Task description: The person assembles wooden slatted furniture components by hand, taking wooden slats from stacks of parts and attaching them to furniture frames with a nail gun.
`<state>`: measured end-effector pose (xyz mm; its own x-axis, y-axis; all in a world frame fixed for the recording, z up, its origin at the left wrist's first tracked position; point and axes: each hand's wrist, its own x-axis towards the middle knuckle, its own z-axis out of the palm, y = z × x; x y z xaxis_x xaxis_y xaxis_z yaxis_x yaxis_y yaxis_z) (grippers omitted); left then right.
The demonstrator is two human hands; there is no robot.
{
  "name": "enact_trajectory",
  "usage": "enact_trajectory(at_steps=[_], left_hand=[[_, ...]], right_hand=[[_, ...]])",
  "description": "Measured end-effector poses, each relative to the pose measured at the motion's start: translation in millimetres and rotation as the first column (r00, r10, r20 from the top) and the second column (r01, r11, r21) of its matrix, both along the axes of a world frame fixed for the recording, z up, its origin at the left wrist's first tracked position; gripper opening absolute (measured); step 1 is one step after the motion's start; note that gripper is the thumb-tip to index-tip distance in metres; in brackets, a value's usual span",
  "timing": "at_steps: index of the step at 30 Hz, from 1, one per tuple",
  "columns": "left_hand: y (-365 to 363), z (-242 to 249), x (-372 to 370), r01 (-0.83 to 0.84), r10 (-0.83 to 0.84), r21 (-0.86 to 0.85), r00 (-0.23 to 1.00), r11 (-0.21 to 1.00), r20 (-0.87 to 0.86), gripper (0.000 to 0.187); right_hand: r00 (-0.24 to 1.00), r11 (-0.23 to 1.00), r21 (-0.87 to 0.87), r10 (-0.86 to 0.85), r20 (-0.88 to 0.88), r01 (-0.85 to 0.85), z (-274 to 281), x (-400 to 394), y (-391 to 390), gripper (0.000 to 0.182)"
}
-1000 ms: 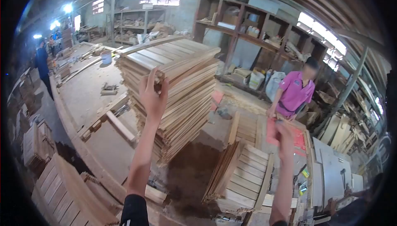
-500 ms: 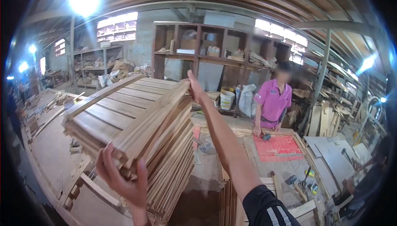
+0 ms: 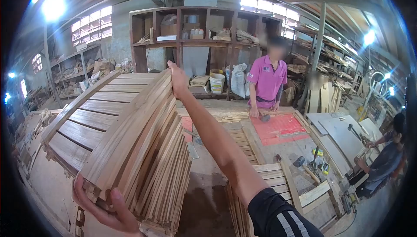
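Note:
A slatted wooden panel (image 3: 104, 102) lies uppermost on a tall stack of similar panels (image 3: 167, 176). My left hand (image 3: 106, 213) grips its near corner, thumb against the frame's end and fingers around the left side. At the far corner, my right hand (image 3: 178, 80) is closed over the end of the same frame rail, with that arm stretched across the stack's right side. The top panel sits at a slight angle to the ones beneath it.
Right of the stack, more slatted panels (image 3: 269, 178) lie on the bench. A person in a pink shirt (image 3: 267, 80) stands across it by a red sheet (image 3: 278, 129). A mallet (image 3: 299, 162) and other tools lie at right. Another person (image 3: 386, 159) works at far right.
My view has turned right, so the stack appears farther left. My left hand has closed in on the panel's near corner; my right hand stays at the far one.

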<state>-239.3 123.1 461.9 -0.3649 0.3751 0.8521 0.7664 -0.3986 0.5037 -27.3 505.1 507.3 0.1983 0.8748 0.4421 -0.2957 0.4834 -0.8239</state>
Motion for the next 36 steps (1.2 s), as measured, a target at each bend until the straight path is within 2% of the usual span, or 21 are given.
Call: enact_trajectory(at_steps=[8, 11, 13, 16, 18, 19, 21, 22, 23, 24, 25, 26, 27, 28, 29, 30, 31, 32, 33, 34, 36], left_hand=[[3, -3, 5, -0.035, 0.036, 0.022, 0.997, 0.999, -0.075, 0.05], [0, 3, 10, 0.033, -0.03, 0.052, 0.998, 0.998, -0.055, 0.049], [-1, 2, 15, 0.076, -0.077, 0.052, 0.996, 0.996, 0.032, 0.049], [6, -6, 2, 0.067, -0.062, 0.089, 0.996, 0.994, -0.058, 0.052], [6, -4, 1, 0.007, 0.002, 0.102, 0.996, 0.995, -0.092, 0.053], [6, -3, -2, -0.015, 0.03, 0.116, 0.991, 0.993, -0.133, 0.053], [7, -3, -7, -0.057, 0.083, 0.134, 0.977, 0.989, -0.195, 0.053], [9, -2, -9, -0.104, 0.159, 0.204, 0.949, 0.973, -0.274, 0.053], [5, 0, -5, -0.099, 0.152, 0.193, 0.948, 0.976, -0.281, 0.054], [-2, 4, 1, -0.096, 0.147, 0.184, 0.948, 0.978, -0.283, 0.055], [-10, 5, 6, -0.097, 0.145, 0.178, 0.948, 0.979, -0.282, 0.055], [-21, 5, 15, -0.169, 0.183, 0.081, 0.959, 0.982, -0.217, 0.054], [-43, 10, 36, -0.23, 0.289, 0.248, 0.927, 0.941, -0.237, 0.04], [-72, 18, 66, -0.277, 0.396, 0.412, 0.887, 0.868, -0.237, 0.025], [-90, 22, 86, -0.308, 0.499, 0.566, 0.839, 0.765, -0.218, 0.012], [-96, -17, 78, -0.109, 0.117, 0.137, 0.992, 0.985, -0.052, 0.03], [-108, -62, 75, 0.242, -0.242, 0.013, 0.97, 0.97, 0.027, 0.028], [-131, -89, 90, 0.568, -0.541, -0.073, 0.81, 0.82, 0.226, 0.027], [-156, -112, 109, 0.761, -0.652, -0.113, 0.613, 0.638, 0.446, 0.027], [-182, -142, 141, 0.796, -0.623, -0.178, 0.572, 0.579, 0.533, 0.023], [-236, -195, 212, 0.848, -0.519, -0.294, 0.508, 0.441, 0.687, 0.019]], right_hand=[[0.992, 0.995, -0.019, 0.097, 0.086, -0.096, 3, 3, 1, 0.054], [0.978, 0.995, -0.008, 0.096, 0.183, -0.096, -5, 6, 18, 0.072], [0.842, 0.945, 0.323, -0.22, 0.492, 0.058, -23, 10, 50, 0.077], [0.696, 0.918, 0.177, -0.385, 0.606, 0.354, -9, 3, 27, 0.075], [0.623, 0.787, 0.251, -0.605, 0.496, 0.564, -12, -4, -27, 0.056], [0.59, 0.659, 0.346, -0.752, 0.294, 0.668, -11, -1, -68, 0.04], [0.9, 0.894, 0.363, -0.363, 0.24, 0.264, -26, 38, -193, 0.031], [0.866, 0.911, 0.382, -0.314, 0.39, 0.158, -46, 59, -250, 0.024], [0.83, 0.964, 0.261, -0.112, 0.546, -0.042, -55, 92, -330, 0.026], [0.864, 0.943, 0.187, 0.157, 0.479, -0.275, -68, 125, -414, 0.028], [0.7, 0.905, -0.056, 0.365, 0.614, -0.422, -96, 161, -469, 0.031], [0.699, 0.866, -0.168, 0.483, 0.527, -0.472, -141, 194, -526, 0.035], [0.84, 0.789, -0.407, 0.535, 0.088, -0.46, -169, 222, -601, 0.04], [0.984, 0.744, -0.651, 0.179, -0.022, -0.15, -242, 247, -666, 0.043], [0.982, 0.704, -0.699, -0.188, -0.013, 0.125, -292, 264, -739, 0.048], [0.775, 0.352, -0.697, -0.385, 0.501, 0.625, -323, 276, -802, 0.048], [0.708, 0.007, -0.74, -0.296, 0.641, 0.673, -343, 288, -889, 0.04], [0.631, -0.284, -0.619, -0.059, 0.773, 0.732, -418, 305, -986, 0.036], [0.57, -0.376, -0.596, -0.19, 0.799, 0.71, -414, 301, -1060, 0.027], [0.486, -0.457, -0.718, -0.532, 0.693, 0.525, -420, 299, -1123, 0.024], [0.064, -0.64, -0.706, -0.726, 0.685, 0.302, -387, 292, -1169, 0.022]])
